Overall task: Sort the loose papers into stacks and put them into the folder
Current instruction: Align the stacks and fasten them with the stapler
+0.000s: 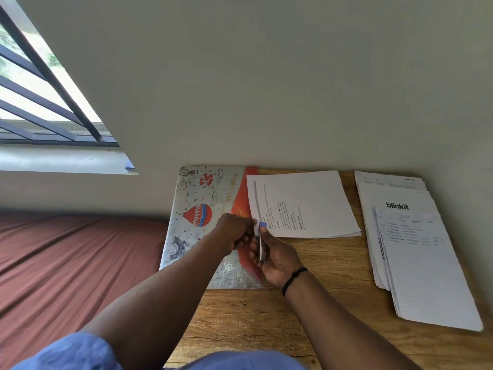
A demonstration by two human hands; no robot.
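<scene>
Now | my left hand [234,232] pinches stapler's [261,244] blue tip; right hand [274,259] grips its body | papers [301,204] centre-frame, overlapping folder [202,214] | risk: corner slips, staple misses sheets

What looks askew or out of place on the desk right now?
The right-hand paper stack is fanned, its sheets offset, with a blinkit sheet showing. The printed stack sits skewed, overlapping the folder. Nothing looks spilled or torn.
</scene>
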